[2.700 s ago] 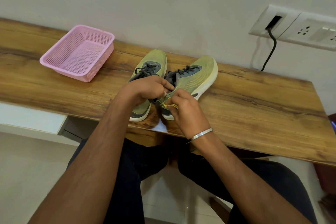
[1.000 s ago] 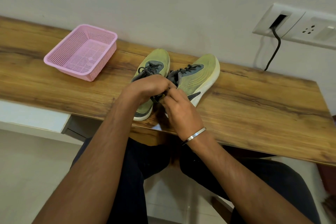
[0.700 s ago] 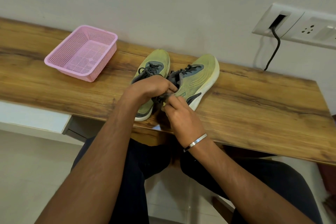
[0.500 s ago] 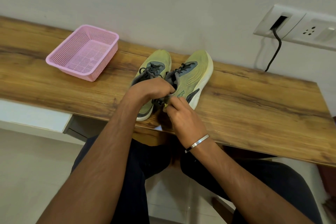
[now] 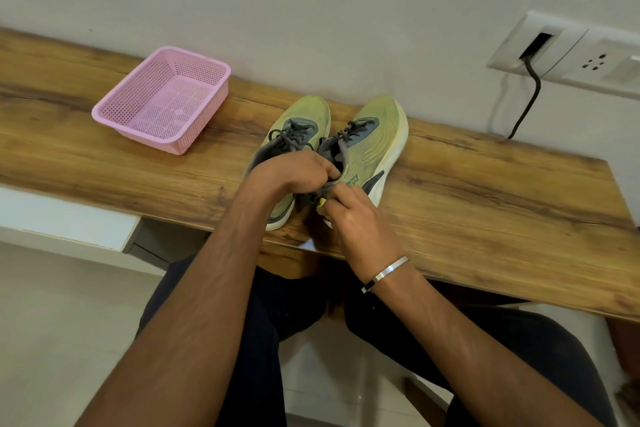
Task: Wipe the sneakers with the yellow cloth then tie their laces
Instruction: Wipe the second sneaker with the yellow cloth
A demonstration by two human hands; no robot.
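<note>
Two yellow-green sneakers with grey tongues and dark laces stand side by side on the wooden table [image 5: 485, 204], toes toward the wall. My left hand [image 5: 294, 173] grips the heel collar of the right sneaker [image 5: 377, 135] and covers part of the left sneaker [image 5: 304, 118]. My right hand [image 5: 349, 215], with a silver bracelet on the wrist, pinches a bunched yellow cloth [image 5: 321, 202] against that sneaker's heel. Only a small tip of the cloth shows between my fingers.
A pink mesh basket [image 5: 162, 97] sits at the back left of the table. A white socket panel [image 5: 568, 48] on the wall has a black cable [image 5: 530, 94] hanging down to the table's back edge. My knees are under the table's front edge.
The right sneaker has swung from angled right to nearly parallel with the left one. My right hand has shifted slightly around its heel with the cloth. My left hand keeps its grip.
</note>
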